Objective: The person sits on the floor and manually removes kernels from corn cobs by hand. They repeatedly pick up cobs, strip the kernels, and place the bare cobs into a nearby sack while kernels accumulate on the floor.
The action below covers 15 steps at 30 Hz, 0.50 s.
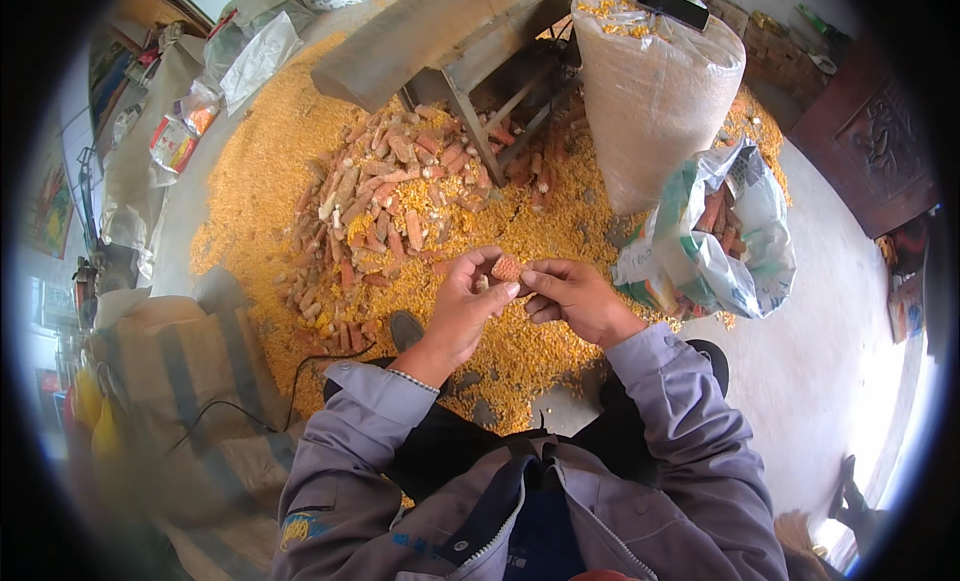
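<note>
A short piece of reddish corn cob (506, 268) is held up between my two hands, above the loose corn kernels (525, 356) on the floor. My left hand (469, 299) grips it from the left between thumb and fingers. From the right, the thumb and forefinger of my right hand (574, 292) pinch its edge, with the other fingers curled below. Just beyond my hands lies a heap of corn cobs (390, 183), mostly bare, a few with yellow kernels on them.
Behind the heap stands a metal machine with a sheet-metal chute (427, 40). A full woven sack (660, 108) carries a black phone (673, 7) on top. To the right, an open plastic bag (765, 258) contains cobs. A striped sack (187, 386) and a black cable (225, 403) lie left.
</note>
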Available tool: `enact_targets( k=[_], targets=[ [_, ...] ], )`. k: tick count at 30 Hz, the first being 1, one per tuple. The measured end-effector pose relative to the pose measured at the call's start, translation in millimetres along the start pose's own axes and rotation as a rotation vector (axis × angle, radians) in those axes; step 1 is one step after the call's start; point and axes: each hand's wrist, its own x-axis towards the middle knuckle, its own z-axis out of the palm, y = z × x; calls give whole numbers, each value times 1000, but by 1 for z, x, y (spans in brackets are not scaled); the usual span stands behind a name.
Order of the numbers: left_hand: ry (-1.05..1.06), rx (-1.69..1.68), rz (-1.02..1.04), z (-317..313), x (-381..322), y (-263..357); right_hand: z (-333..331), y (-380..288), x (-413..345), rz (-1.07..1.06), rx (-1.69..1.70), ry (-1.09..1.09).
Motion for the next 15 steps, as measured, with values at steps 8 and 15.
enact_targets(
  k=[8,15],
  targets=[
    [85,-95,-118,-4,4,-8,4,-3,-4,-61,-8,84],
    [22,71,-77,-1,-1,-10,2,0,-1,-63,-46,159]
  ],
)
